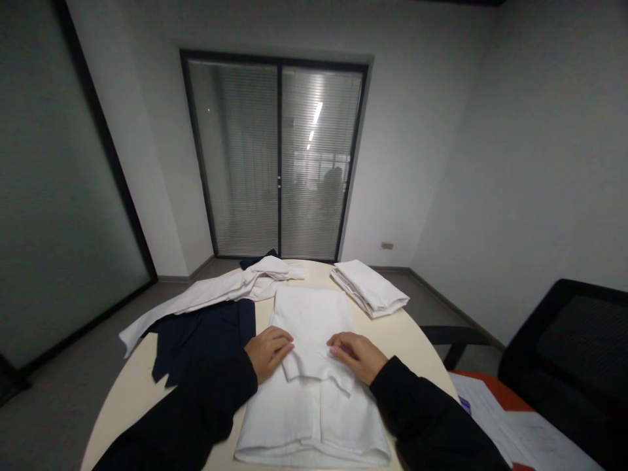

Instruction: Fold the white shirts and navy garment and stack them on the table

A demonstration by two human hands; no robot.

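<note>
A white shirt [314, 405] lies lengthwise on the round table in front of me, its hem towards me. Its sides look folded in to a long strip, and a loose flap of cloth crosses its middle. My left hand [269, 352] is at the left edge of this flap, fingers together and bent onto the cloth. At the flap's right edge, my right hand [358, 355] pinches fabric between thumb and fingers. The two hands are apart, with white cloth between them. The fingertips partly hide how much cloth each one holds.
A folded white garment [370, 288] lies at the table's back right. Left of the shirt are a dark navy garment [206, 337] and a crumpled white garment [220, 291] across it. Right of the cream table [115, 418] stand a black chair [564, 347] and papers [490, 412].
</note>
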